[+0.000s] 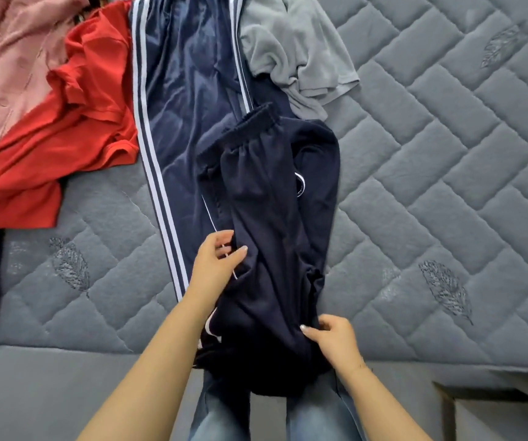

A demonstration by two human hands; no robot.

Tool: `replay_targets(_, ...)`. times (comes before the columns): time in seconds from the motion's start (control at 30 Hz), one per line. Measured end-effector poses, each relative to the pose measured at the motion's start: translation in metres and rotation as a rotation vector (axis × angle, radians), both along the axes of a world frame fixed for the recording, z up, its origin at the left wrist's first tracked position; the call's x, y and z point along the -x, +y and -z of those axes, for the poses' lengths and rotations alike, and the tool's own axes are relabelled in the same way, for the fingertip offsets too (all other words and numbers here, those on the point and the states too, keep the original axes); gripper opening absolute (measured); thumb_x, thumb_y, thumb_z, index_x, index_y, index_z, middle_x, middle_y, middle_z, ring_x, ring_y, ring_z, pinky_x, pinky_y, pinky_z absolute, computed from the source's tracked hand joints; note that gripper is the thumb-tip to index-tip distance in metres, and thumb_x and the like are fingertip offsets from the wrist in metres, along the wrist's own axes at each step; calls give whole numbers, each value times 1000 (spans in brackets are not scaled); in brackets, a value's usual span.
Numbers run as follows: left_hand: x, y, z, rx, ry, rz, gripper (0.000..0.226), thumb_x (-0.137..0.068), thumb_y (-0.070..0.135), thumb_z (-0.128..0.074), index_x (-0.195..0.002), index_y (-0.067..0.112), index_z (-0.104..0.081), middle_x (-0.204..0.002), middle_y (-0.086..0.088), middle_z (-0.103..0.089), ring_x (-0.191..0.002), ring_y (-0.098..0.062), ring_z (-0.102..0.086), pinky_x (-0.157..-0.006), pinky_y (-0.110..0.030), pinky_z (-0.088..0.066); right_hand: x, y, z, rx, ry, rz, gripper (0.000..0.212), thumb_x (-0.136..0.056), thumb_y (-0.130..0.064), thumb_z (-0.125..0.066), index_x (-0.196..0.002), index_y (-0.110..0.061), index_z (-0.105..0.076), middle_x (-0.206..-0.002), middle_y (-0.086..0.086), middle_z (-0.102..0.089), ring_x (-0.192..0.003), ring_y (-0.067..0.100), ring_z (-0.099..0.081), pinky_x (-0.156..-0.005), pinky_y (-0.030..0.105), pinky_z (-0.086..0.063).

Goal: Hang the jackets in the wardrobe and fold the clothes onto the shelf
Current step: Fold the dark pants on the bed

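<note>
My right hand (335,340) pinches the dark trousers (275,218) at the bed (447,154) edge, left hand (216,262) fingers seemingly gripping its side; they may drag the striped trousers (173,106) beneath.

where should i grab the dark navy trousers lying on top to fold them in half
Probably by the gathered elastic waistband of the dark navy trousers, at the far end, taken from above with the fingers pinching both corners. It lies flat and exposed on the shiny striped blue track pants, so it can be drawn back towards the hem end by the left hand and right hand.
</note>
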State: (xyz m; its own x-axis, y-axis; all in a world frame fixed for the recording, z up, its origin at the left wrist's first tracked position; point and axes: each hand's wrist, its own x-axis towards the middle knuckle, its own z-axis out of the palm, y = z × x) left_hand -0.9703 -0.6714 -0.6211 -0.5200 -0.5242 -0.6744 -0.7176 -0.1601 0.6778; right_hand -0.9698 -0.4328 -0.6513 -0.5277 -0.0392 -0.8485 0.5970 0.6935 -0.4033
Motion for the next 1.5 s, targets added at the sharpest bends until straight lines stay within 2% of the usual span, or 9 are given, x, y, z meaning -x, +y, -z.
replay_targets(0.07,27,-1,14,92,-191,-26,71,-79,39,-78,-138,26,-42,-146,1,-35,-128,-17,-42,-106,-32,-39,1,2,-1,-14,47,43,13,-76,-4,-80,-80,-5,-68,-76,3,-62,-80,16,-55,-74,29,-45)
replay_targets(0.2,61,-1,35,-13,-422,-259,106,-73,55,-78,-152,22,-16,-154,-4,-18,-138,-29,-29,-114,-47,-29,28,-10,-13,168,146,217,48,-83,-3,-73,-128,-11,-60,-118,-1,-63,-112,13,-57,-100,25,-44)
replay_targets(0.3,64,-1,51,-125,-190,-447,83,-78,46,-77,-144,19,-34,-135,0,-49,-125,-25,-50,-108,-44,-41,60,-20,-15,241,216,207,38,-87,-7,-69,-124,-16,-61,-118,-5,-63,-110,8,-57,-86,11,-44)
replay_targets(0.4,63,-3,48,-223,-13,-456,43,-81,46,-75,-108,15,-62,-111,-4,-70,-110,-24,-65,-98,-40,-52,96,-35,-15,299,248,139,36,-89,-8,-67,-123,-17,-61,-119,-6,-61,-111,9,-57,-88,13,-44)
replay_targets(0.73,32,-6,-14,-699,423,-553,36,-75,25,-75,-108,10,-75,-114,-10,-72,-109,-25,-67,-81,-30,-56,194,-92,-9,470,171,12,63,-86,-38,-70,-141,-25,-41,-131,-8,-50,-119,5,-51,-94,19,-39)
replay_targets(0.87,24,0,-36,-687,448,-500,67,-69,25,-83,-127,-1,-60,-122,-17,-67,-115,-31,-63,-86,-34,-55,214,-116,-6,519,-22,22,88,-80,-53,-71,-151,-29,-23,-140,-6,-48,-127,11,-48,-109,34,-37)
replay_targets(1.13,14,-4,-59,-633,488,-260,44,-77,30,-79,-118,15,-69,-115,-12,-71,-106,-24,-68,-79,-31,-56,184,-103,-15,737,-174,119,19,-96,-12,-55,-110,-17,-68,-101,-1,-72,-86,9,-66,-71,18,-53)
replay_targets(1.23,-3,-9,-62,-560,411,-241,42,-75,37,-81,-113,21,-71,-115,-11,-71,-105,-24,-69,-74,-29,-57,156,-77,-27,770,-186,198,21,-97,-6,-51,-109,-10,-67,-104,7,-70,-92,15,-65,-83,25,-54)
replay_targets(1.5,-68,18,-57,-333,67,260,41,-69,50,-77,-105,32,-70,-107,2,-73,-103,-13,-69,-93,-33,-52,58,-2,-39,275,109,378,19,-97,-4,-50,-109,-11,-63,-111,9,-66,-96,17,-63,-82,19,-50)
